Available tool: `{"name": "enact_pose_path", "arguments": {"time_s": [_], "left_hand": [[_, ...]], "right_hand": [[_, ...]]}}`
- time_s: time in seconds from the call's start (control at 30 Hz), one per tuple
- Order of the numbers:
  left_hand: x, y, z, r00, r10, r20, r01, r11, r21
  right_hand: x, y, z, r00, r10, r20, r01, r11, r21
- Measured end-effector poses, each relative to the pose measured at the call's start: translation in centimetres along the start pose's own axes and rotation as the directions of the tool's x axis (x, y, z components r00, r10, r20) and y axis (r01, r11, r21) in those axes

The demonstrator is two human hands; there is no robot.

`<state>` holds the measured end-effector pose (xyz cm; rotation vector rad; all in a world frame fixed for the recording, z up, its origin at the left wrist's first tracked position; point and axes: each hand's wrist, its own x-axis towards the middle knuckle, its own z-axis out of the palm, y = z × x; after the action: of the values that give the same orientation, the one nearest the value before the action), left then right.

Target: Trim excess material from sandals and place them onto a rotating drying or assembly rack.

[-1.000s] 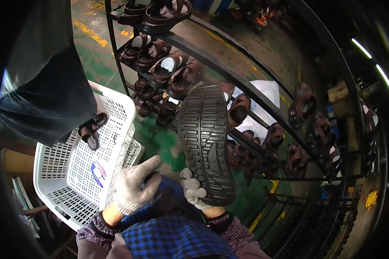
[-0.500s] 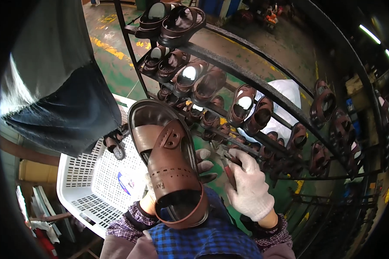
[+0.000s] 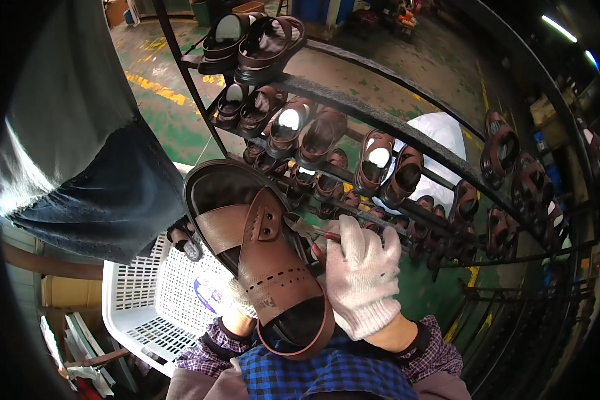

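A brown leather sandal with a perforated strap and a dark sole is tilted up in front of me, toe end away. My left hand, in a white knitted glove, grips it from its left side and underneath; most of those fingers are hidden behind it. In my gloved right hand is a pair of red-handled pliers. Their metal jaws meet the sandal's right edge, beside the strap with two holes. Whether the jaws pinch the leather cannot be made out.
Several brown sandals stand on a dark metal rack ahead and to the right. A white plastic basket is at the left, with another sandal at its far side. Dark cloth hangs above the basket. A white bundle shows behind the rack.
My right hand has moved left with the pliers, bringing their jaws to the sandal's edge. The sandal has turned slightly in my left hand.
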<state>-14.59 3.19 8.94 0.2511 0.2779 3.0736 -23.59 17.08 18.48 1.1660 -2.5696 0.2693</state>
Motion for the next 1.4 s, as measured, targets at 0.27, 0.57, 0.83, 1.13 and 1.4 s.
{"name": "enact_pose_path", "arguments": {"time_s": [0.27,0.57,0.83,1.13,1.4], "left_hand": [[0.0,1.3,-0.4,0.999,-0.021,-0.042,0.02,0.999,-0.031],[-1.4,2.7,-1.0,0.996,-0.017,-0.088,0.011,0.998,-0.067],[-2.8,3.9,-1.5,0.989,-0.003,-0.147,-0.012,0.994,-0.107],[1.1,4.8,-0.4,0.961,0.144,-0.237,-0.165,0.984,-0.07],[1.9,4.4,-1.1,0.956,0.103,-0.274,-0.139,0.984,-0.115]], "right_hand": [[1.0,-0.6,0.3,0.995,0.056,0.086,-0.056,0.998,-0.002],[1.0,-2.6,2.3,0.912,0.347,0.22,-0.371,0.925,0.078],[2.4,-4.7,1.9,0.914,0.334,0.23,-0.366,0.923,0.116],[2.9,-2.7,1.9,0.977,0.053,0.208,-0.071,0.994,0.082],[3.6,-2.7,1.3,0.995,-0.02,0.093,0.021,1.0,-0.018]]}}
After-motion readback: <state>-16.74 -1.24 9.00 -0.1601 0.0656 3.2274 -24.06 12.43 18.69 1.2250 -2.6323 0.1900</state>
